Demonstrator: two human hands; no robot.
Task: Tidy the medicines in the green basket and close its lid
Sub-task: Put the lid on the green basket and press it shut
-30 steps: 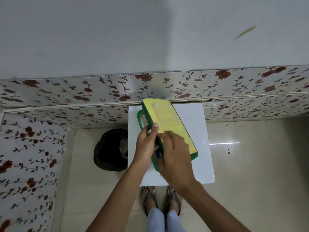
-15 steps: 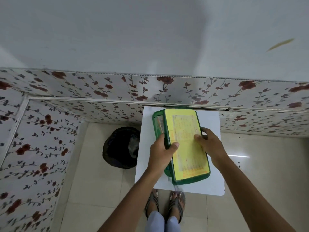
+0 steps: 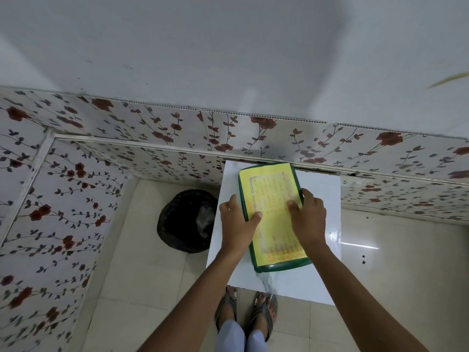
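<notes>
Both hands press down on the green plastic basket's yellow-faced lid, left hand gripping its left edge, right hand its right edge. It lies on a small white counter against a floral-panelled wall, a black bin just left on the tiled floor.

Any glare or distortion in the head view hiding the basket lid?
Head view: lid evenly lit, its yellow label print too soft to read; glare streak on the floor tiles right of the white table; wide-angle lens bends the floral wall panels.
</notes>
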